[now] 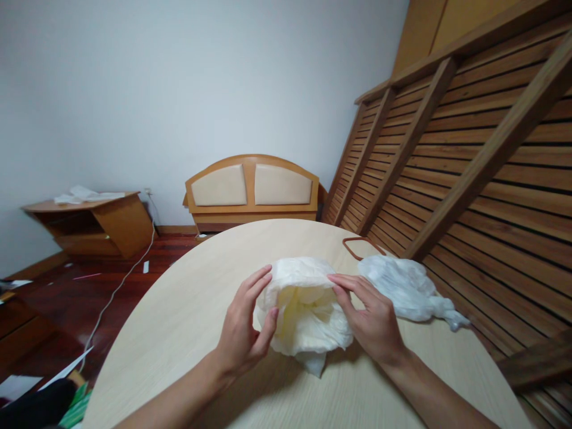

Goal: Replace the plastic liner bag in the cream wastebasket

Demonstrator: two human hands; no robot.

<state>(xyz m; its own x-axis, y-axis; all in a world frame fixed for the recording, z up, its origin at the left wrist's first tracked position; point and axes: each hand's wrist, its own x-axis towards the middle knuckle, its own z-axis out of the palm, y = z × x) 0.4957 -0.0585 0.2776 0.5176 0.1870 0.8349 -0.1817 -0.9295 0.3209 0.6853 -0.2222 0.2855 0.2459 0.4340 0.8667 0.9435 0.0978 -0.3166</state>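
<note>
A white plastic bag (308, 336) stands on the round table with its mouth facing me. Its edge is folded outward around the opening, and yellow shows through inside, though I cannot tell what is under the plastic. My left hand (245, 319) cups the left side of the mouth, fingers at the upper edge and thumb lower down at the rim. At the upper right edge, my right hand (369, 316) pinches the folded plastic between thumb and fingers. A corner of the bag pokes out below, towards me.
Right of my right hand lies a crumpled whitish plastic bag (402, 286), with a brown rounded frame (353, 239) behind it on the pale table (187, 316). A slatted wooden panel (482, 161) leans close on the right. Beyond are a headboard (250, 208) and a low cabinet (120, 223).
</note>
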